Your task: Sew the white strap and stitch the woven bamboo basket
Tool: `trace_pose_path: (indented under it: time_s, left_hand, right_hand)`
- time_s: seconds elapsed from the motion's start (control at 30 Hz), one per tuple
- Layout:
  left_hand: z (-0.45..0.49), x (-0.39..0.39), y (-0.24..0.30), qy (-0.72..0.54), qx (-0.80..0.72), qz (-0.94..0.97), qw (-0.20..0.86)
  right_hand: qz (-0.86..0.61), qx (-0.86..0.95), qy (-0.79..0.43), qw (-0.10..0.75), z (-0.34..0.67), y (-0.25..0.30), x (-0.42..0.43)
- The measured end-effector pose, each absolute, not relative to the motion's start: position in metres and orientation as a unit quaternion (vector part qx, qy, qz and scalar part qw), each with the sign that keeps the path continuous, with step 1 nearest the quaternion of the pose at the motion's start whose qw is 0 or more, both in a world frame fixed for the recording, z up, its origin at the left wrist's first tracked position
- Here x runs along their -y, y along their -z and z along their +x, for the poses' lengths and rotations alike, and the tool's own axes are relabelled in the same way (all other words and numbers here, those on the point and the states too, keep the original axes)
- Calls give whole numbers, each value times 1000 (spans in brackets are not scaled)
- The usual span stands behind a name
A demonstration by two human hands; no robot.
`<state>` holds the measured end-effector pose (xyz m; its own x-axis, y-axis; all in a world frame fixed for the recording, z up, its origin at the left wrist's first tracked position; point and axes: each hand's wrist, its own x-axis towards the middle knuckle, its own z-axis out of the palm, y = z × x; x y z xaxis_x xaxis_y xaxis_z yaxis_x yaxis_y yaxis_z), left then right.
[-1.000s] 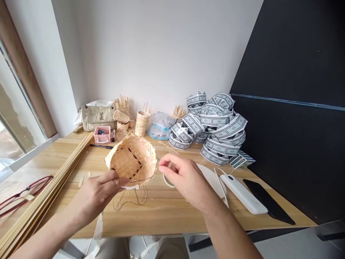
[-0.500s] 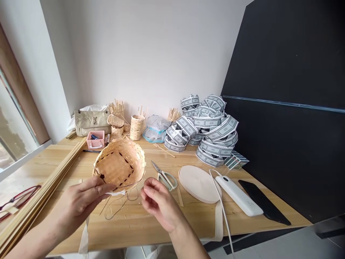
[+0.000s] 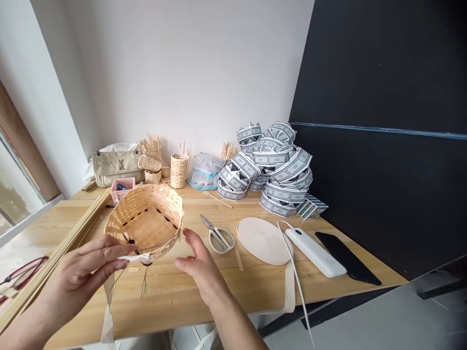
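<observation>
A small woven bamboo basket [image 3: 146, 221] is held just above the wooden table [image 3: 204, 287], its mouth turned up and toward me. My left hand [image 3: 78, 277] pinches its near rim together with a white cloth strip [image 3: 109, 311] that hangs down past the table edge. A dark thread [image 3: 144, 279] dangles from the rim. My right hand [image 3: 199, 265] is beside the basket's right side, fingers stretched out and apart, holding nothing; whether it touches the basket is unclear.
Scissors [image 3: 219, 238], an oval roll of white tape [image 3: 263, 240], a white power bank [image 3: 315, 252] and a black phone [image 3: 346, 257] lie to the right. Printed ribbon rolls [image 3: 272, 167], small baskets [image 3: 178, 170], a pink box [image 3: 122, 187] and a bag [image 3: 116, 166] line the wall. Bamboo strips [image 3: 62, 250] run along the left.
The basket has moved left and tipped more mouth-up. My right hand has come down from a pinch beside the rim and opened next to the basket. The view has shifted right.
</observation>
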<state>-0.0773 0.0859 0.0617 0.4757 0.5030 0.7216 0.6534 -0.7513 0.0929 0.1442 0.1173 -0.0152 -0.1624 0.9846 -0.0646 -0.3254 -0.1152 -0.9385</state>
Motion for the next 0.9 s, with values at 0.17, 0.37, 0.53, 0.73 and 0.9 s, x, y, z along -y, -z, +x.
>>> trace_pose_path:
  time_s: [0.17,0.37,0.53,0.73,0.9]
  left_hand:
    - [-85,-82,-64,380,352,-854,43]
    - [-89,-75,-63,425,402,-811,9]
    - [-90,-77,-64,369,385,-843,67]
    - [-77,-81,-56,368,341,-855,137]
    - [-80,-72,-53,378,348,-853,90]
  right_hand:
    - [-275,391,-707,521,122,21,-129]
    - [-239,395,-773,435,129,30,-131]
    - [-226,408,-753,464,171,15,-123]
    - [-218,429,-705,521,188,-44,-111]
    - [-260,395,-653,592,179,-62,-116]
